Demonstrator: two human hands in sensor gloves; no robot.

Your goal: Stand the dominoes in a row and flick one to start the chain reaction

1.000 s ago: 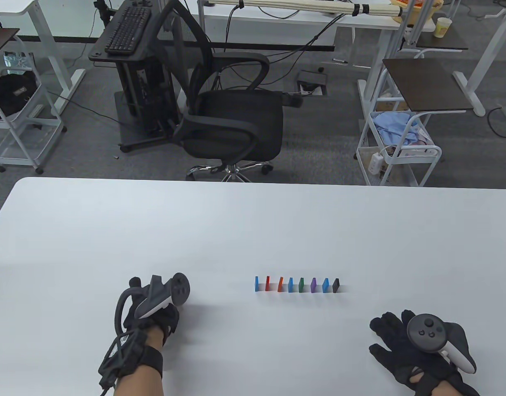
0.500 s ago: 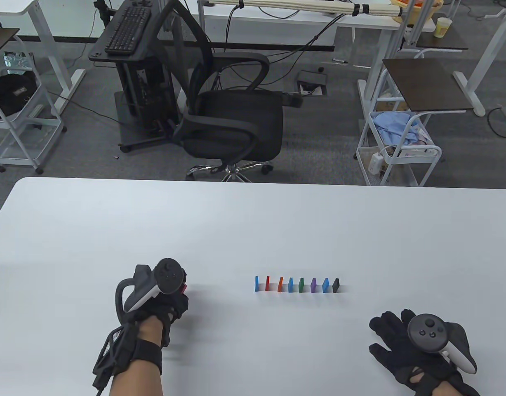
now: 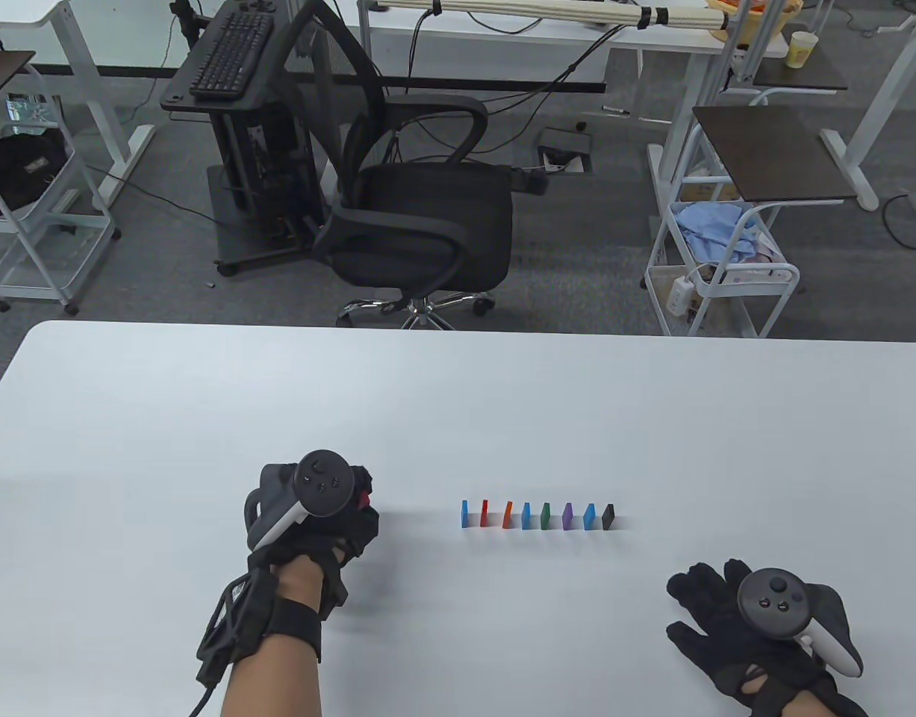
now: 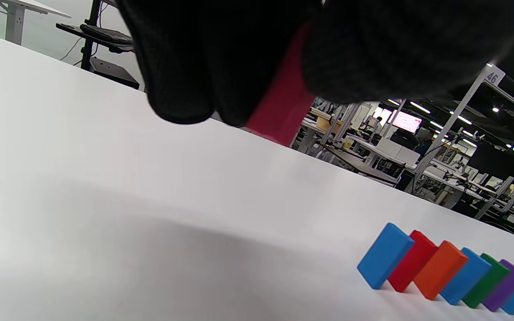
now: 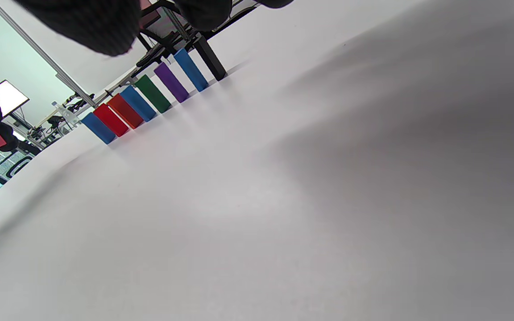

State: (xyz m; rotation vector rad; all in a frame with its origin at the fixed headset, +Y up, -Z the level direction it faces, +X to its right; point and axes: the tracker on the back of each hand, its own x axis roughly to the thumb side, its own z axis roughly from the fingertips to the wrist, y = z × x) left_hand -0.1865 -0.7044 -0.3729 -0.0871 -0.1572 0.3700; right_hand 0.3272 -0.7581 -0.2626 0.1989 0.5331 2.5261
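Left hand [image 3: 319,515] nearer the domino row [image 3: 537,515], pinching a red domino [image 4: 283,107]; right hand [image 3: 741,635] flat, relaxed.

Eight dominoes [image 3: 536,515] stand; a ninth, seemingly red [image 4: 281,104], is held.

One high view, two low wrist views.
You look down on the counter [image 3: 458,388] from overhead; both wrist cameras skim its surface, sharing the domino row [image 4: 453,278] from opposite ends.

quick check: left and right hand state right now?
Left hand: pinches a red domino, held above the table.
Right hand: open, fingers spread flat on the table, holding nothing.
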